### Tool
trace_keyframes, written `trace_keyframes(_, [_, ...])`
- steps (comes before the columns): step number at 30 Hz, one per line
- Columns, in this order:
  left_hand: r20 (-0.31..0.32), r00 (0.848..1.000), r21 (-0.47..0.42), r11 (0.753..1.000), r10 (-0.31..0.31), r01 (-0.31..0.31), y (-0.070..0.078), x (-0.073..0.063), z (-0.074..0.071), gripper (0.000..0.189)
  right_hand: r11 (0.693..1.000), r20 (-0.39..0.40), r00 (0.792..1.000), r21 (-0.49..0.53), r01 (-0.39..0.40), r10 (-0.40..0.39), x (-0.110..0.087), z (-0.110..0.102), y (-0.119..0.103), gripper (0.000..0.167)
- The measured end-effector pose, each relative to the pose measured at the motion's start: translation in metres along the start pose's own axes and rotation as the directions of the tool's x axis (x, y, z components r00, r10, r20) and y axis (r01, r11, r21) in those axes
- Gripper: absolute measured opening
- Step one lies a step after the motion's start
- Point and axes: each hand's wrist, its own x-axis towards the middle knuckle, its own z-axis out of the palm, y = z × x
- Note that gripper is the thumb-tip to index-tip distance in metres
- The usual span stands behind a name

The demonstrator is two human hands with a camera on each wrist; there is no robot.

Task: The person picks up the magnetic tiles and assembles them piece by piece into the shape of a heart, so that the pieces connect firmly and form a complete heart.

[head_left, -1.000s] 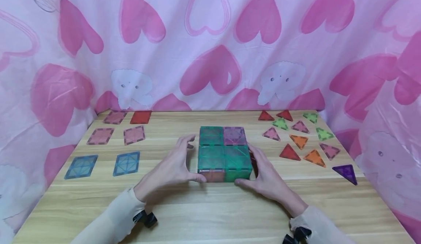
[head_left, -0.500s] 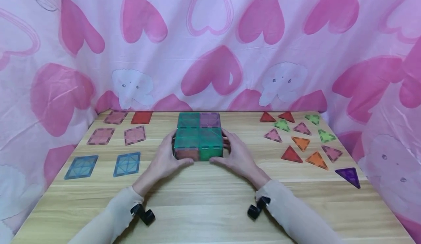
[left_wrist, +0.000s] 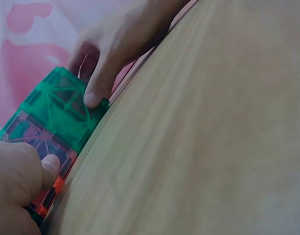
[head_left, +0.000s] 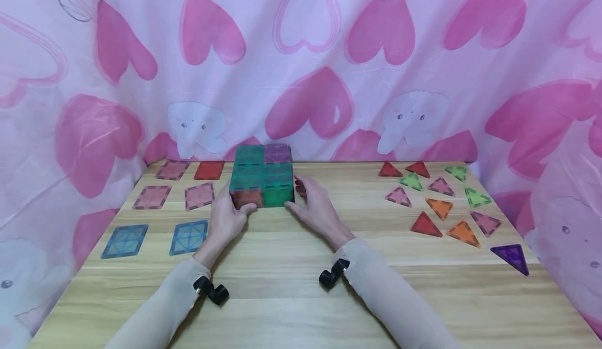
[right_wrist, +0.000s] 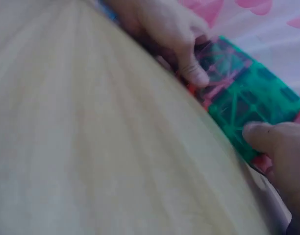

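Note:
A low box of translucent magnetic tiles (head_left: 263, 169) stands at the back of the table, left of the middle. Its top is three green squares and one purple; the front has a reddish tile beside a green one. My left hand (head_left: 228, 219) grips its left side, thumb on the reddish front tile (left_wrist: 39, 139). On the right side my right hand (head_left: 317, 208) holds it, thumb against the green front tile (right_wrist: 238, 107) and fingers along the side wall. Most of the left fingers are hidden behind the box in the head view.
Left of the box lie pink squares (head_left: 152, 197), a red square (head_left: 209, 170) and two blue squares (head_left: 124, 241). Several triangles spread over the right side, among them an orange one (head_left: 464, 233) and a purple one (head_left: 511, 258). A pink heart-print curtain (head_left: 310, 103) hangs behind the table.
The tile box has moved from the table's middle to the back left, both hands going with it. The left hand, apart from its side a second ago, has closed on it.

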Motion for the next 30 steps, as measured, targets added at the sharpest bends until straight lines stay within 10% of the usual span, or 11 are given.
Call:
trace_keyframes(8, [-0.070, 0.996, 0.028, 0.998, -0.052, 0.054, -0.001, 0.006, 0.001, 0.067, 0.982, -0.167, 0.986, -0.190, -0.022, -0.010, -0.024, -0.056, 0.037, 0.051])
trace_keyframes(17, [-0.057, 0.989, -0.033, 0.990, -0.136, 0.134, 0.003, 0.001, -0.001, 0.109, 0.857, -0.429, 0.903, -0.466, -0.221, 0.000, -0.077, -0.128, 0.081, 0.026])
trace_keyframes(22, [-0.207, 0.978, -0.093, 0.995, 0.001, -0.021, 0.008, -0.002, -0.001, 0.135, 0.848, -0.386, 0.922, -0.475, -0.234, 0.039, -0.093, -0.136, 0.086, 0.018])
trace_keyframes(25, [-0.346, 0.908, -0.091, 0.954, 0.238, -0.285, 0.014, -0.003, 0.003, 0.134, 0.867, -0.334, 0.943, -0.475, -0.152, -0.018, -0.093, -0.136, 0.084, 0.019])
trace_keyframes(30, [-0.391, 0.697, -0.013, 0.753, 0.602, -0.658, 0.033, -0.009, 0.025, 0.113, 0.895, -0.213, 0.971, -0.446, 0.005, -0.112, -0.093, -0.131, 0.077, 0.022])
